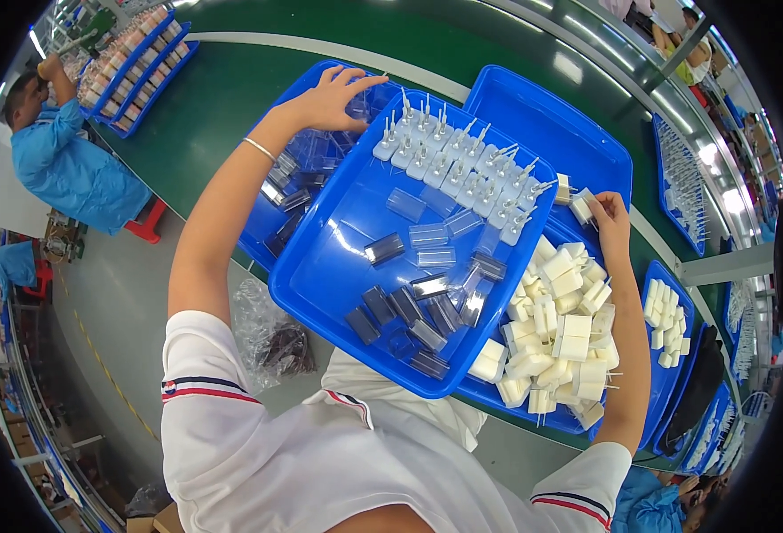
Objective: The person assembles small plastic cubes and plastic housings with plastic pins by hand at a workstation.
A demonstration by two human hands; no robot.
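My left hand (327, 99) reaches over the far left corner of the upper blue tray (320, 293), its fingers spread and holding nothing; I cannot tell whether it touches the rim. In that tray stand rows of pale blocks with upright metal pins (462, 169), and clear plastic sleeves (431, 235) lie loose nearer to me. My right hand (611, 222) pinches a cream plastic block (581, 207) above a blue tray at the right. Another cream block (563, 189) sits just left of it. Heaped below are many cream plastic blocks (556, 333), some with metal pins.
Under the upper tray's left side is a blue tray of clear sleeves (320, 151). Another blue tray (542, 107) lies beyond, on the green bench (258, 67). More cream blocks (665, 311) lie at the right. A co-worker in blue (67, 160) works at far left.
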